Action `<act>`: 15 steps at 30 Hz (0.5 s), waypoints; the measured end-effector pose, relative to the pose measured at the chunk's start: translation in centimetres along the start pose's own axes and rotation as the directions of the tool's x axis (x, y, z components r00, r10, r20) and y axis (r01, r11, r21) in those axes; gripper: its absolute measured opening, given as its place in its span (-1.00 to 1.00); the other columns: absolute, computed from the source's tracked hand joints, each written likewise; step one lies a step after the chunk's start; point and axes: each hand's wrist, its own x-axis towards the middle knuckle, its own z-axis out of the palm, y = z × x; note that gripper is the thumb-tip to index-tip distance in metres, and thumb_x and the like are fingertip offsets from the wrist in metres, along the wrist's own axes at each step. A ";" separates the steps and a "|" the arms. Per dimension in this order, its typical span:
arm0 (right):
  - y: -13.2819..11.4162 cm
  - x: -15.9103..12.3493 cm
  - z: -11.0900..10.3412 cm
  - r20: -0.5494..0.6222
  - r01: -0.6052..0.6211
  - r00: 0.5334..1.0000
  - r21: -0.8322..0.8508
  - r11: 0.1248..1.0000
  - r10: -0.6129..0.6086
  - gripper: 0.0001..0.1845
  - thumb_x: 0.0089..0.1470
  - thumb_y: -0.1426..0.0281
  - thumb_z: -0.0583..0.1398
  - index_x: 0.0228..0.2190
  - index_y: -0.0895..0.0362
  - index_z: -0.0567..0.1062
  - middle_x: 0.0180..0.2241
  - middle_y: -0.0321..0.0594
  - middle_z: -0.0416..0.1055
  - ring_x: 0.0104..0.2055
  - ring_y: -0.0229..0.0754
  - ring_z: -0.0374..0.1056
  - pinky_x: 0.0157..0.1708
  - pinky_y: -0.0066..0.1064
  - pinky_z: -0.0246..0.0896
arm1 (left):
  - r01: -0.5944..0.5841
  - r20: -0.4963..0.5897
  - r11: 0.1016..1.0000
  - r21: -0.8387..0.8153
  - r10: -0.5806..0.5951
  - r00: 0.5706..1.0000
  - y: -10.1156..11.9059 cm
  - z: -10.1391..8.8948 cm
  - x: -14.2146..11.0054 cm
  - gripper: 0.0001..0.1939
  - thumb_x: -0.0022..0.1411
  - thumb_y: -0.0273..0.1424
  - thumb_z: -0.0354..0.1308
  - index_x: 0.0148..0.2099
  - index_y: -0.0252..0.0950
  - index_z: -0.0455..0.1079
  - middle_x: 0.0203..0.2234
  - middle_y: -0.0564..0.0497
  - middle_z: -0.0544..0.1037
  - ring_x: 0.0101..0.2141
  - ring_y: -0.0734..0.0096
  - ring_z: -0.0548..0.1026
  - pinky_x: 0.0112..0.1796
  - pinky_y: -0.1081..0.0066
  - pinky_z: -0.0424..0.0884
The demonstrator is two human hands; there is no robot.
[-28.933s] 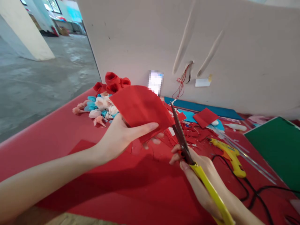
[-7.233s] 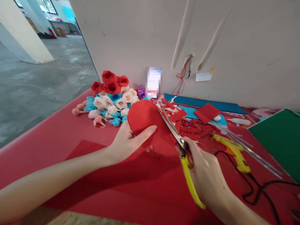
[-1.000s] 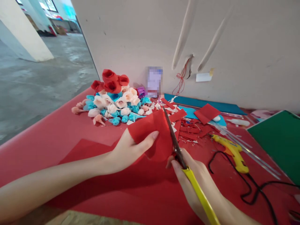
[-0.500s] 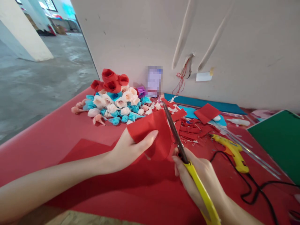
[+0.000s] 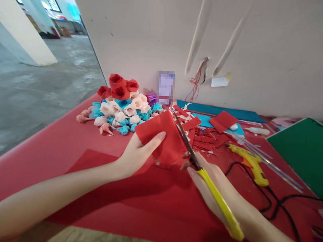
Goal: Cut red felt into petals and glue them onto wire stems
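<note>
My left hand (image 5: 133, 156) pinches a squarish piece of red paper (image 5: 170, 141), thumb on top and the other fingers beneath. Scissors with a yellow handle (image 5: 219, 201) are held in my right hand (image 5: 220, 179), their dark blades pointing up and away. These blades lie along the right edge of the paper piece; whether they touch it I cannot tell. Some fingertips of my right hand reach out near the paper's lower right corner. Beneath both hands lies a larger red sheet (image 5: 101, 181) on the red-covered table.
Paper flowers (image 5: 126, 109) in red, white, pink and blue are heaped at the back left. Red paper scraps (image 5: 205, 137) lie beyond the scissors. To the right are a yellow glue gun (image 5: 249, 163) with a black cord and a green board (image 5: 300, 151). A wall panel (image 5: 141, 40) stands behind.
The red paper piece has risen slightly and turned flatter towards me, with my left hand moving a little up and left. Fingers of my right hand have stretched out towards the paper.
</note>
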 end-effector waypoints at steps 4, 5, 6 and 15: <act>-0.1 -0.1 0.3 0.012 -0.005 1.000 -0.011 1.000 0.005 -0.84 0.06 0.40 -0.05 -0.28 0.11 0.24 -0.55 -0.32 0.34 -0.57 -0.27 0.26 -0.62 -0.51 0.06 | -0.001 -0.006 0.999 -0.035 0.001 1.000 0.1 0.1 0.1 -0.82 0.07 -0.28 0.15 -0.42 -0.31 0.34 -0.47 0.07 0.54 -0.42 0.43 0.51 -0.45 0.58 0.45; -0.1 -0.1 0.3 0.013 -0.007 1.000 -0.012 1.000 0.008 -0.86 0.06 0.41 -0.05 -0.30 0.11 0.24 -0.56 -0.32 0.34 -0.57 -0.27 0.26 -0.62 -0.51 0.06 | 0.005 -0.005 0.999 -0.041 -0.005 1.000 0.1 0.1 0.1 -0.82 0.07 -0.28 0.15 -0.42 -0.31 0.34 -0.45 0.06 0.54 -0.40 0.42 0.51 -0.44 0.58 0.45; -0.1 -0.1 0.3 0.012 -0.009 1.000 -0.013 1.000 0.009 -0.87 0.06 0.42 -0.05 -0.32 0.11 0.24 -0.57 -0.33 0.33 -0.58 -0.27 0.26 -0.61 -0.51 0.07 | 0.011 -0.006 0.999 -0.047 -0.011 1.000 0.2 0.1 0.1 -0.82 0.07 -0.28 0.16 -0.41 -0.31 0.34 -0.45 0.05 0.54 -0.39 0.41 0.51 -0.43 0.57 0.46; 0.2 -0.3 0.8 -0.103 -0.003 0.995 0.016 1.000 0.005 -0.88 0.10 0.37 -0.04 -0.39 0.09 0.27 -0.58 -0.32 0.34 -0.60 -0.28 0.24 -0.64 -0.51 0.06 | 0.052 0.076 0.998 -0.039 -0.049 0.996 0.4 0.3 -0.2 -0.81 0.09 -0.28 0.14 -0.45 -0.30 0.34 -0.50 0.03 0.54 -0.44 0.37 0.51 -0.51 0.54 0.45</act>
